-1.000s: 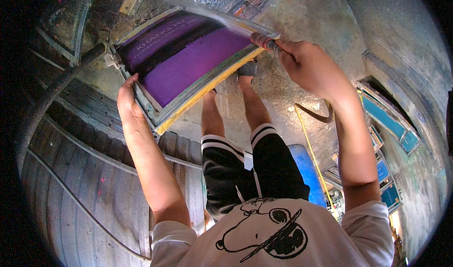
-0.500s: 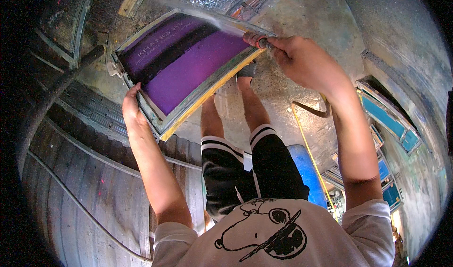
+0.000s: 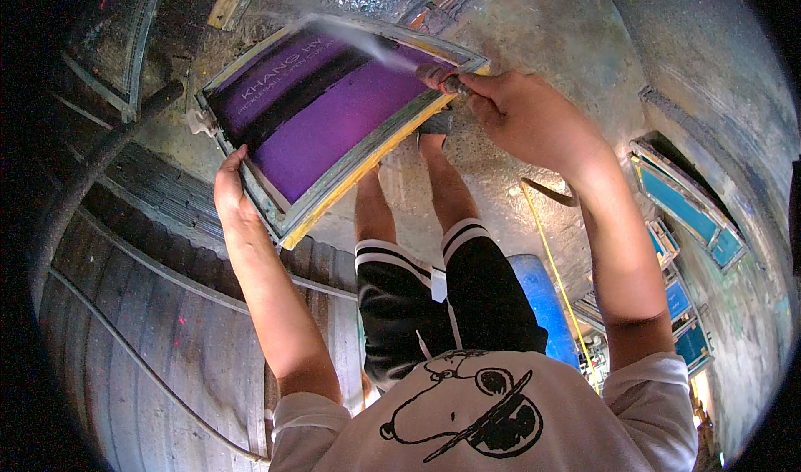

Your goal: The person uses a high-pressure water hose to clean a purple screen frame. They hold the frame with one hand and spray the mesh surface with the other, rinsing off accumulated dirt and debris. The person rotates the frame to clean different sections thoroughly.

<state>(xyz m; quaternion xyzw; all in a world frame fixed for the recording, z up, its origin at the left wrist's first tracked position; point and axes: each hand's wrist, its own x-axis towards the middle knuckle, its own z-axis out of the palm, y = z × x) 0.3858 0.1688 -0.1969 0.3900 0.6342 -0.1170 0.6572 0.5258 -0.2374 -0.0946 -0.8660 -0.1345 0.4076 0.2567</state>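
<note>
A screen-printing frame (image 3: 334, 126) with purple mesh hangs tilted in front of me, its wooden edge yellow along the near side. Pale lettering and a dark band cross the mesh. At its left edge my left hand (image 3: 231, 180) grips the rim, fingers partly behind it. My right hand (image 3: 530, 117) is closed round a reddish spray nozzle (image 3: 438, 78) above the frame's right corner. A whitish jet of spray (image 3: 367, 46) leaves the nozzle toward the far edge of the mesh.
Corrugated metal sheeting (image 3: 150, 322) lies at the left under a thick dark pipe (image 3: 108, 142). A yellow hose (image 3: 555, 276) runs down past a blue barrel (image 3: 538, 301). More blue-meshed frames (image 3: 688, 209) lean along the right wall. Wet concrete floor (image 3: 542, 34) shows beyond.
The nozzle in my right hand has shifted slightly left and down, and its jet now crosses the mesh farther left. My left hand and the frame have barely moved.
</note>
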